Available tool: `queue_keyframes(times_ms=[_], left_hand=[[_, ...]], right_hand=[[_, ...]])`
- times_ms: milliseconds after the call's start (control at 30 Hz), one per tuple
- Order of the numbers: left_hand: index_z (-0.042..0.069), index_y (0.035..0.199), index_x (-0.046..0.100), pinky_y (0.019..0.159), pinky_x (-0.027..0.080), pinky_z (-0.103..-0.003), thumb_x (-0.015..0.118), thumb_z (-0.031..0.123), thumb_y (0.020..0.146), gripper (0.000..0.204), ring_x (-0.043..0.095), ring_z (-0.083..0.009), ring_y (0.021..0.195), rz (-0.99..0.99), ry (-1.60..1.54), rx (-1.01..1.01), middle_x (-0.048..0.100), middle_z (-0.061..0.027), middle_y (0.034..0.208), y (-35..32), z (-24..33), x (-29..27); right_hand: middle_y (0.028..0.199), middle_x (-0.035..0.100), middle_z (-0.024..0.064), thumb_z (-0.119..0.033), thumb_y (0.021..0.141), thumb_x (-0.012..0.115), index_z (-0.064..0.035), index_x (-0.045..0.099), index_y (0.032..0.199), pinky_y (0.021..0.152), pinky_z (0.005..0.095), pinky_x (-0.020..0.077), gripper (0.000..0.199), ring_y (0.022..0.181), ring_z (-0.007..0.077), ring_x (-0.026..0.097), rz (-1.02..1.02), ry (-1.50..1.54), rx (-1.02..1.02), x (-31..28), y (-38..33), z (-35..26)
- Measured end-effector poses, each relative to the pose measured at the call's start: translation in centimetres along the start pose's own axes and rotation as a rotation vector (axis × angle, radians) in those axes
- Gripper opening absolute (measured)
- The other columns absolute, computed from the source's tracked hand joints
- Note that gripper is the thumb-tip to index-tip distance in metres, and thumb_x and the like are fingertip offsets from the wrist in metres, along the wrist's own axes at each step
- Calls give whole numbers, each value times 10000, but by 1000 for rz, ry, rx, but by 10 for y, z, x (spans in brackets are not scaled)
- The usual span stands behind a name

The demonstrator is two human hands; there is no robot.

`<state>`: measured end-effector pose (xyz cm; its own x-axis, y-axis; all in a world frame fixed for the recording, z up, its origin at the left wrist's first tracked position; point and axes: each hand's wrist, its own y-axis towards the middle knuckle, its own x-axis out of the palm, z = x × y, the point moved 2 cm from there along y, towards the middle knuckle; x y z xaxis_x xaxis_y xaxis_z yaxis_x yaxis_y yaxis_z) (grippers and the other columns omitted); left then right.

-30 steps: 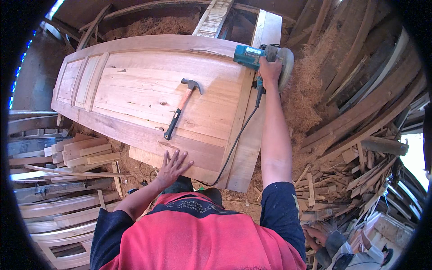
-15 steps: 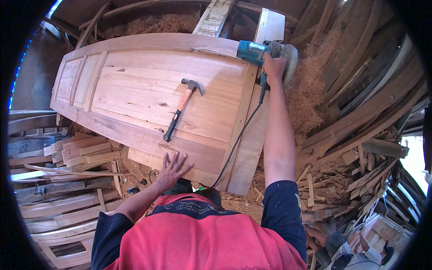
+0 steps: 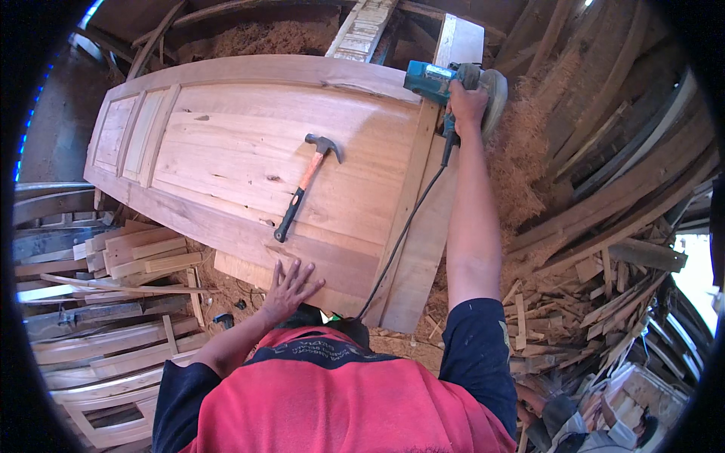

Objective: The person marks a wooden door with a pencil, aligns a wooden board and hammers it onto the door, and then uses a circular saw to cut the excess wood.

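Note:
My right hand [image 3: 467, 106] is wrapped round the handle of a teal circular saw [image 3: 428, 81] with a pale rounded guard. The saw is at the far right corner of a panelled wooden door [image 3: 355, 155], and its black cord runs back across the door's right end. My left hand [image 3: 289, 290] lies flat with fingers spread at the door's near edge. Between the hands, a claw hammer [image 3: 308, 186] with an orange and black handle rests on the door. Whether the saw's blade touches wood is hidden.
Stacked wood offcuts [image 3: 140, 253] lie at the left. Curly shavings [image 3: 521, 166] and leaning long boards [image 3: 627, 181] stand to the right, with heaped scraps [image 3: 559, 317] nearer. A pale board [image 3: 459, 41] juts out beyond the far right corner.
My right hand and the saw have shifted slightly to the far right. The left hand stays in the same place on the door.

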<state>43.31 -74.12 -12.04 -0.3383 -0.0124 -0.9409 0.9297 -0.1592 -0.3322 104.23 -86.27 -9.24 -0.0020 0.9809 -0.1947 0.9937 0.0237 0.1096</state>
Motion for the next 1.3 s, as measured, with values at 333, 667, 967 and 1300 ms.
queue_keyframes(times_ms=[333,667,967,1300], left_hand=[[337,1550,359,1136,106,-763,544,200,894,695,238,-453,1489,-51,-48,-35,278,-143,1627,-6,-1,-4],[304,1479,461,1144,156,-722,583,161,898,610,288,-454,1471,63,-3,34,347,-167,1593,4,8,4],[281,1505,450,1143,204,-682,585,116,873,667,295,-445,1472,35,-13,61,316,-184,1610,8,0,-12],[249,1580,311,1136,270,-664,695,120,768,908,259,-457,1484,172,221,123,225,-210,1639,5,11,6]], right_hand=[[848,721,256,-340,750,736,101,694,912,796,455,545,472,869,370,717,-90,-303,-36,21,15,-36],[1055,696,284,-329,728,708,9,688,1094,962,472,526,499,1067,423,660,78,-114,31,0,17,-50],[1041,693,248,-296,735,741,-31,652,1176,905,500,526,522,1006,439,652,250,60,-194,-44,-138,-51],[960,696,108,-132,732,728,10,661,1126,818,376,532,424,862,219,674,660,-195,174,-321,-593,-105]])
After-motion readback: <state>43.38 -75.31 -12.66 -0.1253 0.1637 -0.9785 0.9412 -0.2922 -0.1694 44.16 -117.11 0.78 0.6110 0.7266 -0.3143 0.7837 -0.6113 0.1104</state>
